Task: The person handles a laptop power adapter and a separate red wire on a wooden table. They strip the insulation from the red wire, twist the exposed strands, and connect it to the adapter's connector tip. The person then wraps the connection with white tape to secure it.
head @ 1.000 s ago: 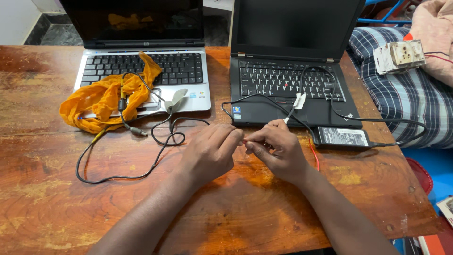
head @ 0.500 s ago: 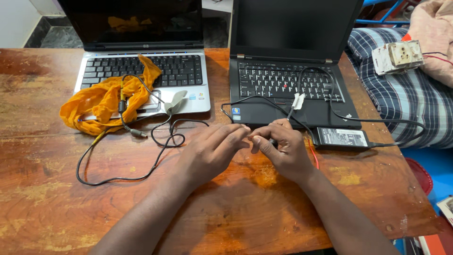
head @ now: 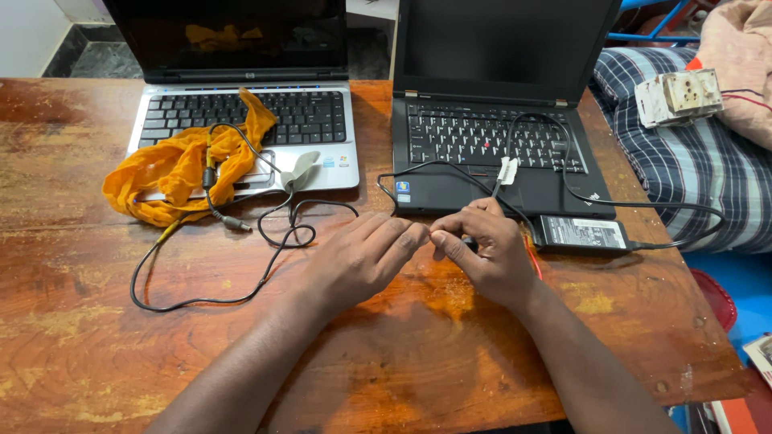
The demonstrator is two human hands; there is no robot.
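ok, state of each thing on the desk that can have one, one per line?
Silver laptop: lid open, screen dark.
Black laptop: lid open, screen dark.
Orange cloth: crumpled on the silver laptop.
Black power brick: flat on the wooden table.
Left hand: fingers curled, fingertips at the right hand.
Right hand: pinching a black cable.

Thin black cable point(head: 482, 189) across black laptop point(head: 450, 189)
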